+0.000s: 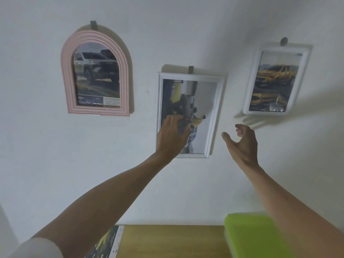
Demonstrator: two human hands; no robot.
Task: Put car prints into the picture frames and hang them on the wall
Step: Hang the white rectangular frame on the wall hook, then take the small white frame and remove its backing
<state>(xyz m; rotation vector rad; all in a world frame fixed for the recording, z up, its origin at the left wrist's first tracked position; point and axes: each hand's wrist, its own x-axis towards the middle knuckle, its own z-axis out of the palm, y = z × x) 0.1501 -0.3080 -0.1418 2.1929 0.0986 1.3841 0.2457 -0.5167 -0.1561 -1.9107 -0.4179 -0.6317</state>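
Three frames hung on the wall, each on a hook. The pink arched frame (96, 73) at the left held a grey pickup print. The white middle frame (189, 116) hung lower and tilted, its print turned sideways. The white right frame (275, 81) showed yellow cars.

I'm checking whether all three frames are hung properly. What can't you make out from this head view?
- Middle white frame: its lower left corner is hidden by the left hand; glass reflections mask the print.
- Right white frame: motion-blurred, edges smeared.
- Small text in the pink arched frame: too small to read.
- Print on the table: cut off by the bottom edge.
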